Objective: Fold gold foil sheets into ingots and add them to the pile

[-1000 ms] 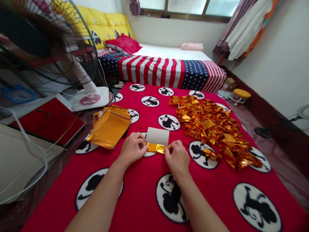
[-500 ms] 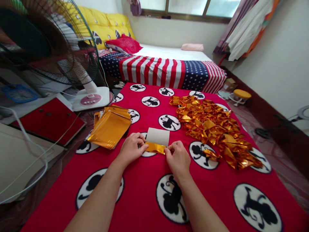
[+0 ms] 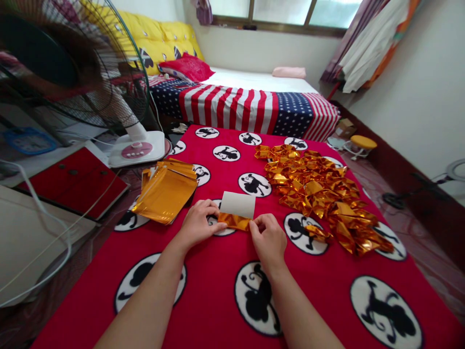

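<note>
A sheet of gold foil paper (image 3: pixel 238 203) lies pale side up on the red cloth, its near edge folded over into a shiny gold strip. My left hand (image 3: pixel 199 220) is closed on the left end of that fold, the thumb lying on the gold. At the right end, my right hand (image 3: pixel 268 236) pinches the fold between thumb and fingers. To the left is a stack of flat gold foil sheets (image 3: pixel 165 189). On the right spreads a heap of folded gold foil pieces (image 3: pixel 316 182), with one small piece (image 3: pixel 317 232) nearest my right hand.
The red cloth (image 3: pixel 203 300) with monkey prints covers the table. A fan (image 3: pixel 138 145) stands at the left, its blades blurred. Beyond the table is a bed (image 3: pixel 247 104) with a striped cover. A yellow stool (image 3: pixel 363 142) stands on the floor at the right.
My left thumb has slid slightly to the right along the gold fold. My right fingers have shifted a little up and right. The sheet stays in place.
</note>
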The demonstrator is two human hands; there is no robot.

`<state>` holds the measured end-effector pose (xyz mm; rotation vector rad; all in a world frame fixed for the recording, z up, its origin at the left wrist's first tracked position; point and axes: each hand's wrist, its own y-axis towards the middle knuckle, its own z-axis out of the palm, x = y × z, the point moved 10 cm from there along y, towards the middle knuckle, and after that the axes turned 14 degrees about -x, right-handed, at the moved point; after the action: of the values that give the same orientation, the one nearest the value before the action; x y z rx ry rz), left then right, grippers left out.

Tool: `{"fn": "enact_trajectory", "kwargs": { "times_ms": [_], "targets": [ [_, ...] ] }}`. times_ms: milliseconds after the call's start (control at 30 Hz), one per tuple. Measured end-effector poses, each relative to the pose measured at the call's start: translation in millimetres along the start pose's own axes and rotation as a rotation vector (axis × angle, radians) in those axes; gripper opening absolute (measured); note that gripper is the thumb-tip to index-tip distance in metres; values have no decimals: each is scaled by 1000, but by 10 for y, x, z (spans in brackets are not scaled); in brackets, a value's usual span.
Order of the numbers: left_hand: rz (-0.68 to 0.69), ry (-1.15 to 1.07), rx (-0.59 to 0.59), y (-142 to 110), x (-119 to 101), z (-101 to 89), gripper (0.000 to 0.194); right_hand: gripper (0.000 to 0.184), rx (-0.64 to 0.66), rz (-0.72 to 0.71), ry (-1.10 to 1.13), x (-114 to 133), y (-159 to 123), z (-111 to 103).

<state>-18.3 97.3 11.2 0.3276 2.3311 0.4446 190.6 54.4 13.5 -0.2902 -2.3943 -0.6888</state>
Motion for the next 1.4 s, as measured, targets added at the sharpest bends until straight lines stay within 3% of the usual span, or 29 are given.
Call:
{"fn": "enact_trajectory", "kwargs": {
  "times_ms": [133,267,467,567,700,900,1000,1133,1200,1300,1400],
  "targets": [
    [26,-88,35,-17,-4,16,7,27,-19,81,172,-62,0,-19],
    [23,-154,37,-19,-17,4,18,30,-97,236,429,-233,22,-33],
    [-86,-360,53,-6,10,-25,18,50,-105,330,558,-372,47,44],
    [-239,-554,112,-32,48,-1,14,58,-47,348,603,-348,47,89],
    [-421,-821,257,-128,-1,105,31,63,87,384,668,-298,47,145],
    [-502,-1026,375,-224,-169,219,37,53,412,372,819,-125,-30,290],
    [-581,-998,226,-170,-26,212,21,49,395,367,855,-103,-23,266],
    [-677,-947,-203,-57,366,12,41,43,170,525,892,-296,24,173],
    [-699,-949,-321,-48,481,-46,46,41,99,604,935,-371,12,161],
    [-603,-825,-346,-24,446,-111,39,39,119,675,955,-380,-51,210],
    [-298,-591,-180,17,95,-83,31,42,206,734,973,-301,-152,272]
  ]
}}
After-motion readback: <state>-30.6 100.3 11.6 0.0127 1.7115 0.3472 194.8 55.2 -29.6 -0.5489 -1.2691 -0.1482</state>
